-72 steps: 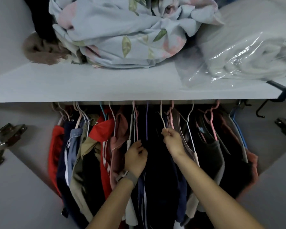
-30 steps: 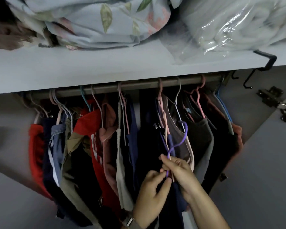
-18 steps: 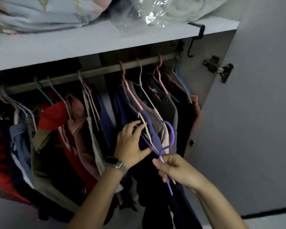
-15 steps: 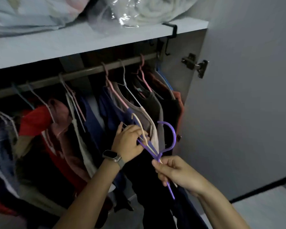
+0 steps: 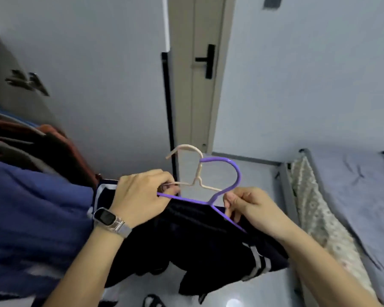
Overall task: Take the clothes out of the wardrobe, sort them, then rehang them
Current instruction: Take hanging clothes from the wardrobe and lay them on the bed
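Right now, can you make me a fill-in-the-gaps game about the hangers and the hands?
1. The hanger with the bigger hook is coloured ____.
2. The hand wearing the watch is the ____ hand.
3. The dark clothes on the hangers have stripes coloured ____.
4. The right hand holds the purple hanger on the side nearer the ____, which has a blue sheet.

Missing words: purple; left; white; bed
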A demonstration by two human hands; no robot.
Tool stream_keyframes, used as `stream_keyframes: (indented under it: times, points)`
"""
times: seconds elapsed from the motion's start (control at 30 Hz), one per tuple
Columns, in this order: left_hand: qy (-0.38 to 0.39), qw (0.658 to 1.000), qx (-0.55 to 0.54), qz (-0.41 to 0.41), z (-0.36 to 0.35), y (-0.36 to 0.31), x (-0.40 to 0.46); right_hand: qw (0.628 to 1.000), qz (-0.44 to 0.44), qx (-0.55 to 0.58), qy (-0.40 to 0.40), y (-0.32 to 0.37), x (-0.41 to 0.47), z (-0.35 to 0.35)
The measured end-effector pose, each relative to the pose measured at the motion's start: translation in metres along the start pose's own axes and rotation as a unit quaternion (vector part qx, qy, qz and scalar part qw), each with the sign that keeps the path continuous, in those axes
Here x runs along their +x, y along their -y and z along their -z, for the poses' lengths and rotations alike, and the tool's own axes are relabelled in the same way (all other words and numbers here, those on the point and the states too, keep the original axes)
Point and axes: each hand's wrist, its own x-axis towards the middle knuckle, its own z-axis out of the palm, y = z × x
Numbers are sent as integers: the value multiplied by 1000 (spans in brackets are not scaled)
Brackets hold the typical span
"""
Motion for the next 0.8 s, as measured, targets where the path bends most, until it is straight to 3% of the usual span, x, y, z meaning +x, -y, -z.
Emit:
stream_keyframes:
  times: [0.17, 0.37, 0.5, 0.6, 0.67, 0.8]
  points:
    - [104, 986, -66, -108, -32, -78, 29, 984, -12, -74, -162, -42, -61, 64]
    - [188, 950, -158, -192, -78, -160, 69, 943, -43, -166, -286, -78, -134, 114]
    - [247, 921, -183, -239, -104, -227, 84, 944, -80, -81, -311, -82, -191, 136]
    - [283, 897, -210, -268, -118, -272, 88, 934, -117, -144, -307, -81, -232, 141]
    - [293, 882, -223, -294, -125, -300, 87, 906, -175, -209, -322, -88, -253, 137]
    - [289, 844, -237, -384, -141, -357, 72, 835, -266, -213, -432, -114, -291, 120]
